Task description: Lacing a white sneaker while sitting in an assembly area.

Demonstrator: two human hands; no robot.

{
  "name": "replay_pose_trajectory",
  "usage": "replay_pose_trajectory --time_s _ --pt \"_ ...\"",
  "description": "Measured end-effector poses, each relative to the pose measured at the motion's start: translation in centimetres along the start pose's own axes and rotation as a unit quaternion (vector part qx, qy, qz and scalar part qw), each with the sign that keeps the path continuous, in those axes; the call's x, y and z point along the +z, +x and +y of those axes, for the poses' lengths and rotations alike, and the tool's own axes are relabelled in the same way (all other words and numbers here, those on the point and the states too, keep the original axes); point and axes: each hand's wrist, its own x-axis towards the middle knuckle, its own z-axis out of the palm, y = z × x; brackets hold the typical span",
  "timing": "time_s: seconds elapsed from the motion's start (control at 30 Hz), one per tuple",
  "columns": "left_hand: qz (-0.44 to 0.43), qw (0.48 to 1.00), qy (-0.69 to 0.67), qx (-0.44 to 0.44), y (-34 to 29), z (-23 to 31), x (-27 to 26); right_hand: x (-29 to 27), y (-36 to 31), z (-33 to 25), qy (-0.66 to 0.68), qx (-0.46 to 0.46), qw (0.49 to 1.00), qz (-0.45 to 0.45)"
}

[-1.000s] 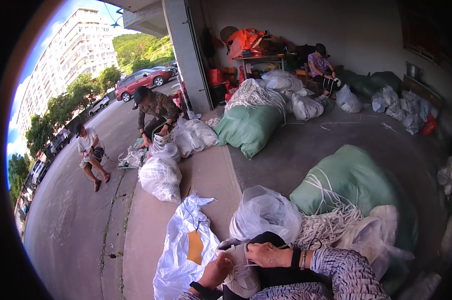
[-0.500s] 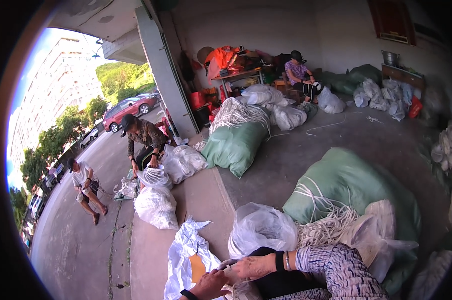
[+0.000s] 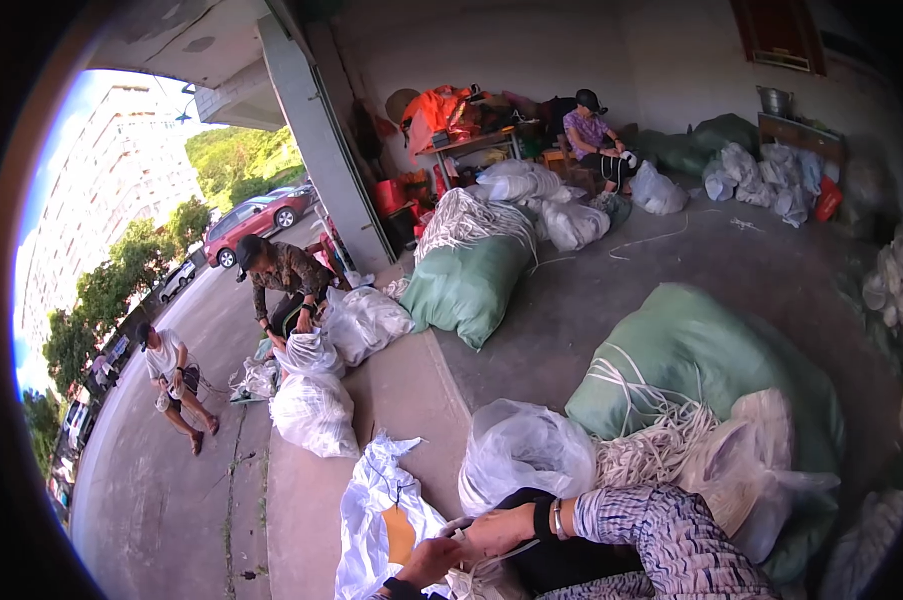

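Note:
Low in the picture, my left hand (image 3: 430, 562) and my right hand (image 3: 502, 530) meet over my lap, fingers closed together. Between them shows a small end of white cord (image 3: 460, 536); a thin strand also runs beside my right wrist. What each fingertip pinches is partly hidden by the hands. Under my hands lies more pale cord (image 3: 487, 580), cut off by the lower edge. A crumpled white sack (image 3: 360, 535) with an orange patch lies just left of my hands. An open clear plastic bag (image 3: 527, 450) stands beyond my right hand.
At right, a big green sack (image 3: 672, 350) spills a heap of white cords (image 3: 652, 445). Another green sack (image 3: 467, 290) stands farther off. Stuffed white bags (image 3: 314, 412) sit near a crouching person (image 3: 287, 285). Two other people sit farther away. A pillar (image 3: 327, 150) rises behind.
My hands have shifted slightly and stay together at the cord. A thin white strand now shows by my right wrist. The whole view has tilted a little.

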Motion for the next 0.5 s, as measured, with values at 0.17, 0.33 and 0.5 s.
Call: replay_pose_trajectory --time_s 0.17,0.33,0.5 --pt "0.030 0.986 0.145 0.080 -1.6 0.2 0.1 0.5 -0.1 -0.4 0.000 0.046 0.999 0.009" --pt "0.077 0.994 -0.067 0.031 -1.9 0.9 0.9 3.9 0.3 0.8 -0.030 0.127 0.991 0.020" --pt "0.152 0.844 -0.511 -0.064 -1.1 -0.4 1.7 4.2 0.4 0.5 0.005 0.165 0.977 0.137"
